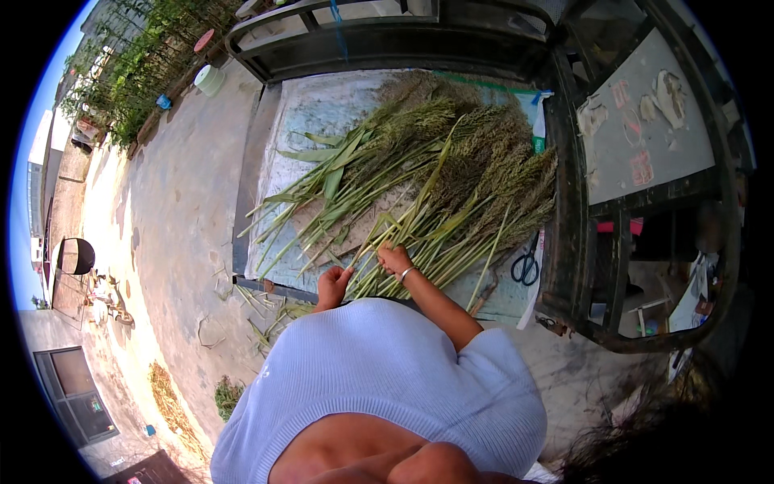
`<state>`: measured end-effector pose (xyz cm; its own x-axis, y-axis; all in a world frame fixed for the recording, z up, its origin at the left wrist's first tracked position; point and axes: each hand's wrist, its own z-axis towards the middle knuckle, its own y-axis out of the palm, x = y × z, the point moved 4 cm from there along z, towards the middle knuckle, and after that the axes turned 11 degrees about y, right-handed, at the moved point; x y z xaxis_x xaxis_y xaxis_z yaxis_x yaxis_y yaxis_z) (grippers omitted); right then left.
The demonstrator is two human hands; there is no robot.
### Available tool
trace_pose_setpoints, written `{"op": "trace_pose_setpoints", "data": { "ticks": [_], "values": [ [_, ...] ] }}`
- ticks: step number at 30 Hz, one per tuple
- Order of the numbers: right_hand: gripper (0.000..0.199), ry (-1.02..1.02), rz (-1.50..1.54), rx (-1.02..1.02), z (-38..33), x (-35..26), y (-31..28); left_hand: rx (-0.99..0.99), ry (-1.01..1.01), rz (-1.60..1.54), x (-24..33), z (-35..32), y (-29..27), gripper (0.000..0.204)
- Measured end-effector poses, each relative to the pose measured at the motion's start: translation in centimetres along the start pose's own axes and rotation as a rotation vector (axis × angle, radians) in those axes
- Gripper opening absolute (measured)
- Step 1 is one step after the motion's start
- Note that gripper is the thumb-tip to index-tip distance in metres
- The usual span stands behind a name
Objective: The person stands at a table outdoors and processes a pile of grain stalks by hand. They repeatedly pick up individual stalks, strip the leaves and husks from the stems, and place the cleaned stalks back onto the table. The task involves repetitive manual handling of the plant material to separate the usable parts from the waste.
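Note:
A big heap of green stalks with brownish seed heads (451, 169) lies on a pale sheet (310, 113) spread over a flat metal bed. My right hand (393, 260), with a bangle on its wrist, is closed around a bunch of stalk ends at the near side of the heap. Just left of it, my left hand (332, 285) hovers at the bed's near edge with curled fingers beside loose stalk ends. Whether it holds one is unclear. My light blue knit top fills the lower middle of the view.
Black-handled scissors (525, 267) lie on the sheet right of the heap. A dark metal frame (564, 226) borders the bed on the right, with a grey board (645, 121) beyond it. Cut stalks litter the concrete ground (185, 242) to the left. A pale bucket (210, 79) stands by the plants.

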<state>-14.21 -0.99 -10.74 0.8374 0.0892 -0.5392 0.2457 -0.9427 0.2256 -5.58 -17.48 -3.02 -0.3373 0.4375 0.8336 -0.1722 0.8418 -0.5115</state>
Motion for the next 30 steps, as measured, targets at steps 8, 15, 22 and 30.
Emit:
{"op": "trace_pose_setpoints", "data": {
  "ticks": [8, 15, 22, 30],
  "values": [
    [0.013, -0.113, 0.693, -0.225, -2.0, -2.0, -2.2, -0.06, -0.224, -0.181, -2.1, 0.1, 0.3, 0.033],
    [0.015, -0.225, 0.452, -0.065, -0.8, -3.6, -3.3, -0.169, -0.116, 0.012, -2.4, 0.1, 0.9, 0.034],
    [0.027, -0.553, 0.073, 0.008, -1.2, -4.4, -0.9, -0.289, -0.094, -0.028, -0.1, -0.2, 1.8, 0.03],
    [0.022, -0.264, -0.162, -0.362, -3.3, 0.2, 3.7, -0.286, -0.238, -0.235, 1.5, -0.1, 1.9, 0.015]
  ]
}}
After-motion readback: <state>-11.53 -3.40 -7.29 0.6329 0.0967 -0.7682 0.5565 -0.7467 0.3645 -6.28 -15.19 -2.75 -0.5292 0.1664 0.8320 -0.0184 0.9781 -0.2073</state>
